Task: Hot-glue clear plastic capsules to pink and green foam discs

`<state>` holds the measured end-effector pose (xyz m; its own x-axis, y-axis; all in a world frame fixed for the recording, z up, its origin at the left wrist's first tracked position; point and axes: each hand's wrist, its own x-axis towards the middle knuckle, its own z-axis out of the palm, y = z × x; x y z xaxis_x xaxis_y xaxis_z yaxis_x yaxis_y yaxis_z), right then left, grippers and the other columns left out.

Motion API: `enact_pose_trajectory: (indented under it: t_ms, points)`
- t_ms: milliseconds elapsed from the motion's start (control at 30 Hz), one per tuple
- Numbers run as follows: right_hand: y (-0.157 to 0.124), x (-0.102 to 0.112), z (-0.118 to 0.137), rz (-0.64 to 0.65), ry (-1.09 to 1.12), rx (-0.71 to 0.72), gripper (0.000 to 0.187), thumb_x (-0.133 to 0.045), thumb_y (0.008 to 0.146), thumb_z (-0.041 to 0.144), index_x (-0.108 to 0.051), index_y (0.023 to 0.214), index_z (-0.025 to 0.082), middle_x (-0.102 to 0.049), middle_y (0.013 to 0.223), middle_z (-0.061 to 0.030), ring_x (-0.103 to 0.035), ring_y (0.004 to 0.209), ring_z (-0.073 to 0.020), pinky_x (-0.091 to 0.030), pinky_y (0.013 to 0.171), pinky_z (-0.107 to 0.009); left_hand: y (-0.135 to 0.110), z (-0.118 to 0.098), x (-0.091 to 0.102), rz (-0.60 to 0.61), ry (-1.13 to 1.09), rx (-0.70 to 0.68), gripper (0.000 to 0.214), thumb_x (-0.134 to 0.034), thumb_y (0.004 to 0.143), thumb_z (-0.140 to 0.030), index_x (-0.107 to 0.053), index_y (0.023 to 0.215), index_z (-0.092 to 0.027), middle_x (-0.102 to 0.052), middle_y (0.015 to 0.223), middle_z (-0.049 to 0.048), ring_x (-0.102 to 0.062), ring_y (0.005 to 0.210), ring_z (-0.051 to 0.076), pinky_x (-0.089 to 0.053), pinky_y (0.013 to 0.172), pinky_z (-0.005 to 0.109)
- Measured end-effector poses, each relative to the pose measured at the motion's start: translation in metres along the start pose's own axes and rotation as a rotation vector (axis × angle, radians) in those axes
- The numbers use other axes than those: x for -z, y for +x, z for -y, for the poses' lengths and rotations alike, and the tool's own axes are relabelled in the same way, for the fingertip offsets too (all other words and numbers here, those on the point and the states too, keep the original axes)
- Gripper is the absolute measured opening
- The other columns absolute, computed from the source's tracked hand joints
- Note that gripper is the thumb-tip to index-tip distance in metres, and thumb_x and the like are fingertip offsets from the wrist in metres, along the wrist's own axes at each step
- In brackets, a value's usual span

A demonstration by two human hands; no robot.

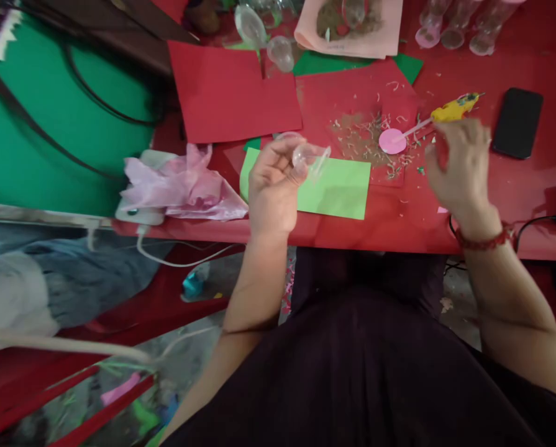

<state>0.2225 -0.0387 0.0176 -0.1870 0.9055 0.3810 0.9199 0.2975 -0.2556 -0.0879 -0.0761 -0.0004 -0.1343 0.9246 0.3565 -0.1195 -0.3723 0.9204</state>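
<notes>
My left hand point(274, 183) has its fingers closed round a clear, rounded plastic piece with a flared rim point(319, 162), held above a light green paper sheet point(338, 189). My right hand point(461, 167) is raised on the right, slightly blurred, its thumb and fingers curved and apart with nothing visible between them. Just beyond its fingertips is a yellow hot glue gun point(455, 110), partly hidden by the hand, with a pale stick running from its rear. That stick's end overlaps a pink paper disc point(390, 141). Sand and small pale shreds point(352, 133) lie scattered around the disc.
Red card point(235, 93) lies at the back left, near clear plastic pieces point(281, 53). Hourglass-shaped clear containers point(485, 40) stand at the back right, and a black phone point(517, 123) rests below them. Pink plastic wrapping point(189, 186) covers part of a white device point(140, 214).
</notes>
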Motion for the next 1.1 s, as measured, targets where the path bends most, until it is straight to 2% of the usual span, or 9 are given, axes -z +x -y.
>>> enact_pose_trajectory:
  t_ms: [100,167,333,433,567,700,933,1033,1100]
  points:
    - [-0.052,-0.004,0.046,0.092,0.185,0.233,0.031,-0.053,0.104,0.024,-0.071,0.130,0.018,-0.073,0.125,-0.0161,-0.064,0.119,-0.0319,-0.047,0.108,-0.057,-0.024,0.010,0.002,-0.017,0.108,-0.009,0.048,-0.091,0.073,-0.058,-0.077,0.109,-0.030,-0.078,0.110,0.0038,-0.075,0.103,0.023,-0.060,0.101,0.042]
    - [-0.079,-0.012,0.072,0.188,0.225,0.295,0.034,-0.053,0.107,0.029,-0.071,0.134,0.020,-0.072,0.136,-0.0172,-0.061,0.132,-0.0355,-0.048,0.108,-0.059,-0.034,0.016,0.001,-0.010,0.135,-0.025,0.049,-0.092,0.073,-0.056,-0.078,0.112,-0.030,-0.077,0.109,0.0038,-0.074,0.102,0.023,-0.059,0.102,0.042]
    - [-0.090,-0.027,0.111,0.397,0.282,0.440,0.051,-0.047,0.109,0.029,-0.055,0.156,0.011,-0.050,0.167,-0.0196,-0.047,0.156,-0.0314,-0.039,0.127,-0.055,-0.041,0.022,-0.005,-0.142,-0.139,-0.015,0.042,-0.092,0.072,-0.053,-0.081,0.105,-0.031,-0.077,0.105,0.0034,-0.073,0.099,0.021,-0.057,0.097,0.039]
    - [-0.080,-0.028,0.113,0.437,0.256,0.424,0.053,-0.046,0.110,0.032,-0.052,0.157,0.008,-0.052,0.165,-0.0196,-0.049,0.155,-0.0309,-0.033,0.132,-0.055,-0.040,0.023,-0.003,-0.236,-0.246,0.146,0.041,-0.095,0.067,-0.052,-0.081,0.098,-0.031,-0.077,0.101,0.0030,-0.071,0.092,0.019,-0.058,0.089,0.034]
    - [-0.072,-0.028,0.107,0.318,0.133,0.174,0.059,-0.046,0.110,0.038,-0.052,0.157,0.004,-0.048,0.167,-0.0237,-0.040,0.161,-0.0367,-0.023,0.134,-0.064,-0.040,0.027,0.003,-0.251,-0.307,0.258,0.040,-0.096,0.065,-0.049,-0.079,0.096,-0.029,-0.077,0.101,0.0026,-0.071,0.091,0.018,-0.059,0.089,0.033]
    - [-0.067,-0.032,0.107,0.344,0.118,0.227,0.054,-0.044,0.111,0.039,-0.055,0.157,0.014,-0.051,0.167,-0.0163,-0.037,0.162,-0.0348,-0.018,0.135,-0.066,-0.040,0.028,0.004,-0.250,-0.373,0.279,0.039,-0.096,0.067,-0.047,-0.079,0.096,-0.027,-0.077,0.100,0.0018,-0.072,0.088,0.016,-0.061,0.093,0.033]
    - [-0.049,-0.032,0.100,0.335,-0.003,0.205,0.050,-0.045,0.109,0.030,-0.056,0.155,0.013,-0.055,0.163,-0.0189,-0.037,0.162,-0.0353,-0.014,0.133,-0.073,-0.039,0.031,0.002,-0.240,-0.407,0.298,0.039,-0.094,0.071,-0.046,-0.075,0.097,-0.024,-0.076,0.098,0.0020,-0.073,0.086,0.015,-0.061,0.101,0.038]
    - [-0.054,-0.019,0.094,0.124,-0.091,0.027,0.053,-0.047,0.108,0.029,-0.054,0.155,0.006,-0.044,0.169,-0.0258,-0.026,0.166,-0.0427,-0.009,0.130,-0.079,-0.039,0.038,0.006,-0.186,-0.366,0.257,0.039,-0.091,0.075,-0.049,-0.073,0.100,-0.026,-0.075,0.099,0.0021,-0.074,0.091,0.017,-0.061,0.102,0.040]
    - [-0.070,-0.012,0.093,0.111,-0.002,0.153,0.050,-0.048,0.107,0.027,-0.056,0.155,0.015,-0.053,0.164,-0.0192,-0.035,0.162,-0.0398,-0.018,0.131,-0.075,-0.040,0.043,0.008,-0.146,-0.307,0.220,0.041,-0.089,0.075,-0.052,-0.073,0.104,-0.027,-0.075,0.102,0.0028,-0.074,0.096,0.019,-0.061,0.101,0.040]
